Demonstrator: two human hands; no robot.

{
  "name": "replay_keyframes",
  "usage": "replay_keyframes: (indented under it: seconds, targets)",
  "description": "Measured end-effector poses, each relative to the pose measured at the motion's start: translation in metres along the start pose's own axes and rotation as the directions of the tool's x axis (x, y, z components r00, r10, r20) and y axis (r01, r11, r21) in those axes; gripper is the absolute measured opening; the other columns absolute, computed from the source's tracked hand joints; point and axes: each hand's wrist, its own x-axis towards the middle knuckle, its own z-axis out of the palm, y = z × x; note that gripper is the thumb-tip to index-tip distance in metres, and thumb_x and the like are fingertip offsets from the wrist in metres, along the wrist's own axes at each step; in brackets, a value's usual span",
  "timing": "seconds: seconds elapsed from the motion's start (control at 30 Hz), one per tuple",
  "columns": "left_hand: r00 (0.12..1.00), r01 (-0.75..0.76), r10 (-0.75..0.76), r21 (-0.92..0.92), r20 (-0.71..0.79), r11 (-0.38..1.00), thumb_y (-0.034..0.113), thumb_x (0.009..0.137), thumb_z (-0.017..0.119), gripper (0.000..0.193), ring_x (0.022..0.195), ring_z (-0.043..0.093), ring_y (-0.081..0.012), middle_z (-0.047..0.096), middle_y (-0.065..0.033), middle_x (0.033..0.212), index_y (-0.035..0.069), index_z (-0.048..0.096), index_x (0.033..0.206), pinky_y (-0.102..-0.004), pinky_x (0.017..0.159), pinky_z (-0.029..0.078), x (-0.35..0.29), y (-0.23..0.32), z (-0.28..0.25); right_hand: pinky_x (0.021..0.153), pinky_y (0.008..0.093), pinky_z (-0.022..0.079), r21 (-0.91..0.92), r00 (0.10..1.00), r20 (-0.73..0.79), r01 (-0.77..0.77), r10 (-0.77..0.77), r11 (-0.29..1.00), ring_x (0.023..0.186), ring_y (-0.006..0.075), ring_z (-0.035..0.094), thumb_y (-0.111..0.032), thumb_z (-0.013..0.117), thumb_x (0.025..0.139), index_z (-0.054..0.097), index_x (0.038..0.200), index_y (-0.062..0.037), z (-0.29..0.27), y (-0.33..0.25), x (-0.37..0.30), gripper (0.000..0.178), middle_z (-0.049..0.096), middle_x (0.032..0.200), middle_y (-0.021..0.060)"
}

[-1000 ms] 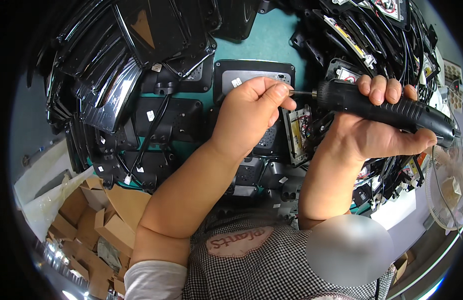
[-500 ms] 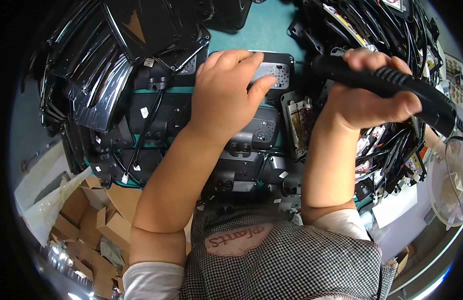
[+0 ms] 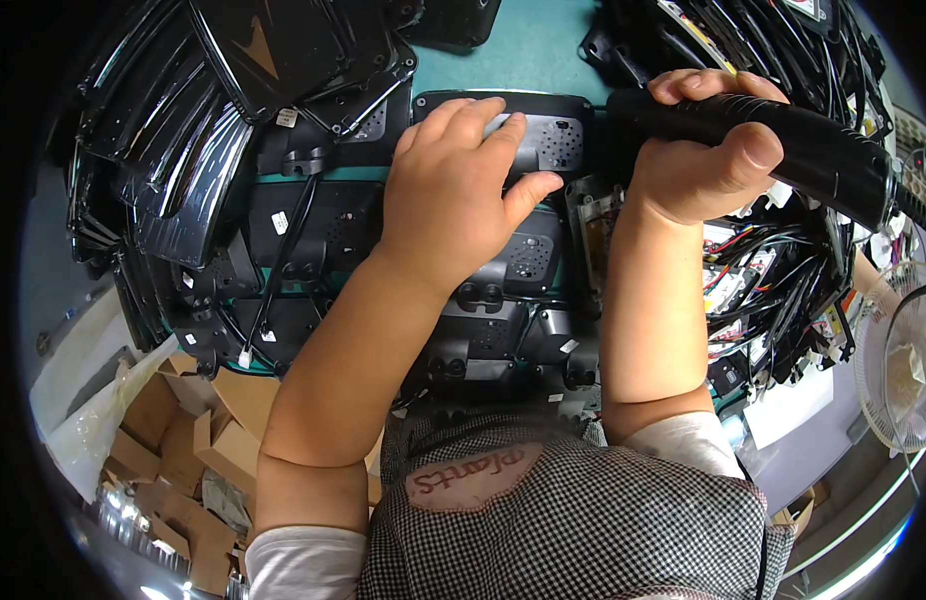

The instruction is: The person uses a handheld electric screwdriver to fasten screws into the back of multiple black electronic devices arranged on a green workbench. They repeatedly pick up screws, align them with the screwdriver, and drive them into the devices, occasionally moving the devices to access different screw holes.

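Observation:
My left hand (image 3: pixel 445 195) lies over a flat black housing (image 3: pixel 565 140), thumb apart and fingers stretched across its middle. A perforated grey patch and a screw hole show on the housing's right half; the hand hides much of the rest. My right hand (image 3: pixel 695 178) is wrapped round a thick black corded electric screwdriver (image 3: pixel 818 150), held nearly level. Its dark front end reaches left to the housing's right edge. Whether the bit touches a screw cannot be made out. More black housings (image 3: pixel 348 225) lie in rows below and to the left.
Glossy black panels (image 3: pixel 188 150) are stacked at the left. Black parts with tangled wires (image 3: pixel 773 270) crowd the right side. Green mat (image 3: pixel 543 60) shows at the top. Cardboard boxes (image 3: pixel 228 445) stand at lower left, and a fan (image 3: pixel 898 370) is at far right.
My right hand has moved a little up and left with the electric screwdriver, its front end now closer to the housing. My left hand stays nearly where it was on the housing.

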Motion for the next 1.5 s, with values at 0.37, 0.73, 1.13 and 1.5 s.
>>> replay_keyframes:
  seconds: [0.37,0.73,1.13,1.5]
  targets:
    - [0.999,-0.019,0.019,-0.011,-0.030,1.000,0.034,0.071,0.071,0.045,0.106,0.052,-0.0311,0.057,-0.0122,0.112,0.004,0.064,0.104,-0.0423,0.087,0.042,-0.002,-0.001,0.002,0.056,0.0306,0.050,0.100,0.973,0.230,-0.046,0.022,0.994,0.062,0.0203,0.058,-0.036,0.080,0.066,0.052,0.100,-0.0001,0.005,0.009,-0.015,0.057,0.059,0.073,0.0106]
    - [0.999,-0.027,0.028,0.045,-0.033,0.999,0.036,0.079,0.064,0.042,0.111,0.050,-0.0300,0.056,-0.0128,0.115,0.005,0.063,0.108,-0.0417,0.091,0.039,-0.007,0.000,0.004,0.057,0.0280,0.048,0.090,0.973,-0.081,-0.210,0.217,0.974,0.060,0.0151,0.056,-0.015,0.072,0.074,0.051,0.092,-0.0014,-0.004,-0.045,0.006,0.031,0.057,0.071,0.0066]
    - [0.991,-0.007,-0.014,0.163,0.130,0.987,0.041,0.083,0.055,0.048,0.121,0.043,-0.0294,0.051,-0.0133,0.127,0.007,0.059,0.116,-0.0414,0.099,0.034,-0.006,0.009,0.004,0.056,0.0329,0.046,0.032,0.963,-0.216,0.174,-0.163,0.984,0.058,0.0201,0.053,-0.069,0.051,0.076,0.054,0.101,-0.0062,-0.123,-0.258,0.017,0.068,0.054,0.071,0.0093]
    - [0.999,-0.017,0.014,-0.099,-0.028,0.995,0.021,0.082,0.062,0.029,0.105,0.054,-0.0280,0.060,-0.0125,0.110,0.004,0.064,0.106,-0.0354,0.093,0.040,0.027,0.096,-0.022,0.049,0.0307,0.047,0.160,0.940,-0.319,0.182,-0.124,0.970,0.052,0.0181,0.052,-0.067,0.057,0.074,0.044,0.104,-0.0054,-0.205,-0.296,-0.019,0.070,0.051,0.070,0.0081]
